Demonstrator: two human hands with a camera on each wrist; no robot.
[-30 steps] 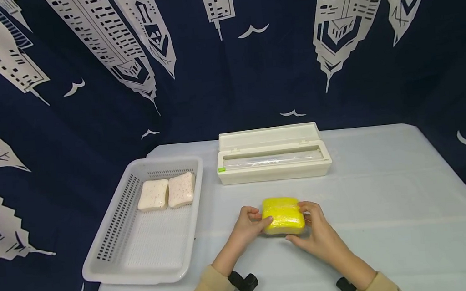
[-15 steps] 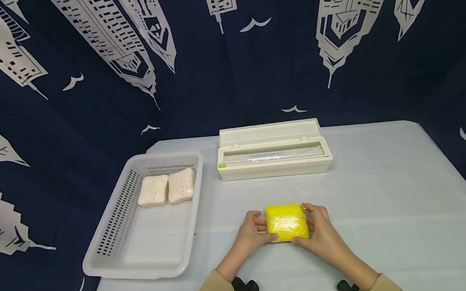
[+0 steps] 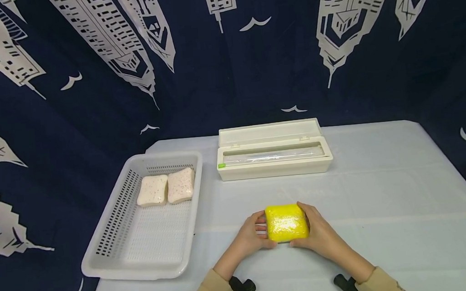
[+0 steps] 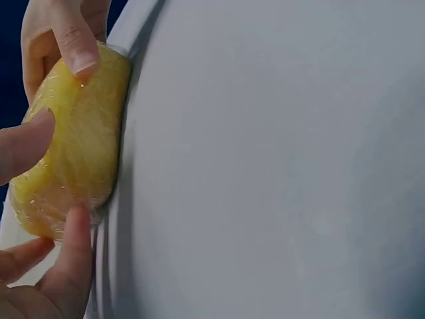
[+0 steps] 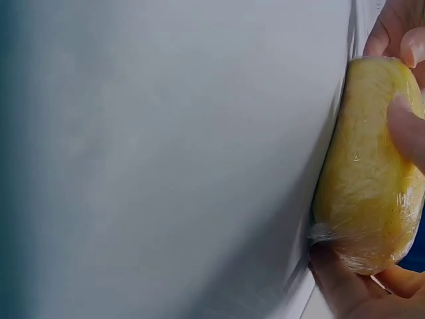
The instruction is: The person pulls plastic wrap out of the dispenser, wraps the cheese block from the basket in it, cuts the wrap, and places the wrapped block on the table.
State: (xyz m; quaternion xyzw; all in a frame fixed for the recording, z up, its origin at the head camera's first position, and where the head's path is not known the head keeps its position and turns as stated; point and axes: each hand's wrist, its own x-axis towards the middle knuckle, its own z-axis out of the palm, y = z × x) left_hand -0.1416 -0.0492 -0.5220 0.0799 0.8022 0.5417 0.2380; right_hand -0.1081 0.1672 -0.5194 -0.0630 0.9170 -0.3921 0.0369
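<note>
A yellow, rounded rectangular block in shiny clear cling film lies on the table between both hands. In the head view my left hand holds its left end, thumb at the near corner and fingers along the side. The right hand grips the right end, with the thumb at the near edge and the fingers at the far corner. Seen from the left wrist, the block shows a paler side face with film bunched at its end. The right wrist view shows wrinkled film on the block by the lower fingertips.
Behind the block stands a cream cling film dispenser, lid up, a clear roll inside. A white perforated basket on the left holds two pale speckled squarish blocks. A dark patterned curtain hangs behind the table.
The yellow block has come nearer the person and tilted, so its broad top now faces the camera. The fingers have shifted around it, the right hand closing in on its end.
</note>
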